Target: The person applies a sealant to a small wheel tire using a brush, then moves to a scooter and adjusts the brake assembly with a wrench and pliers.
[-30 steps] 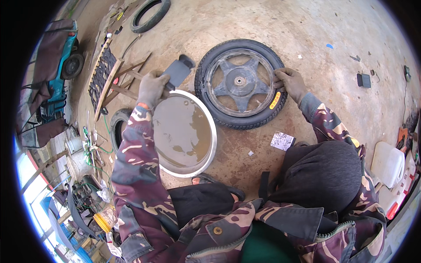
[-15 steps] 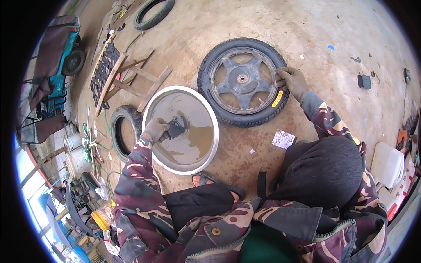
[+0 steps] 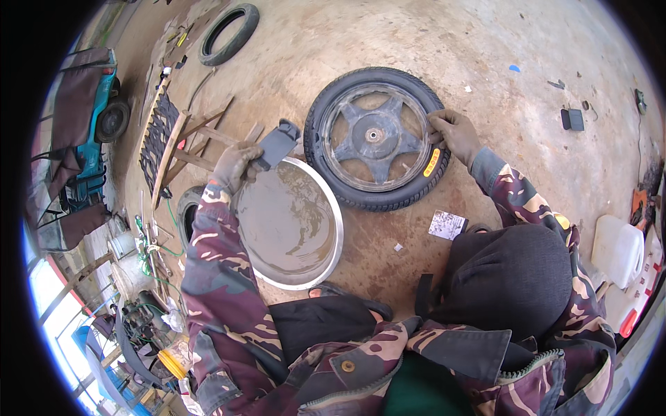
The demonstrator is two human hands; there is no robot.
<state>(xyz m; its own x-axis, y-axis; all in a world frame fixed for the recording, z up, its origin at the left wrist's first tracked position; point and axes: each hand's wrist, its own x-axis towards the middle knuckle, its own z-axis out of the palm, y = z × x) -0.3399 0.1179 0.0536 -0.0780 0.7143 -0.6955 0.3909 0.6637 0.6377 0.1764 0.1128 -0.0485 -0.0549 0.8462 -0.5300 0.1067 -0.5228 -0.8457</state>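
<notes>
A black tyre on a grey spoked wheel (image 3: pixel 377 136) lies flat on the concrete floor ahead of me. My right hand (image 3: pixel 454 134), in a dirty glove, rests on the tyre's right edge. My left hand (image 3: pixel 236 165), also gloved, grips a dark wet rectangular sponge-like block (image 3: pixel 277 143) just above the far rim of a round metal basin (image 3: pixel 331 258) of muddy water. The basin sits to the left of the wheel, nearly touching it.
A wooden frame (image 3: pixel 186 145) and another tyre (image 3: pixel 187 211) lie left of the basin. A loose tyre (image 3: pixel 229 32) lies at the far left. A small printed paper (image 3: pixel 447 224) lies near my knee; a white jerrycan (image 3: pixel 616 251) stands right.
My left hand was down in the basin's water half a second ago; it has lifted out with the dark block, back toward the wheel. My right hand stayed on the tyre.
</notes>
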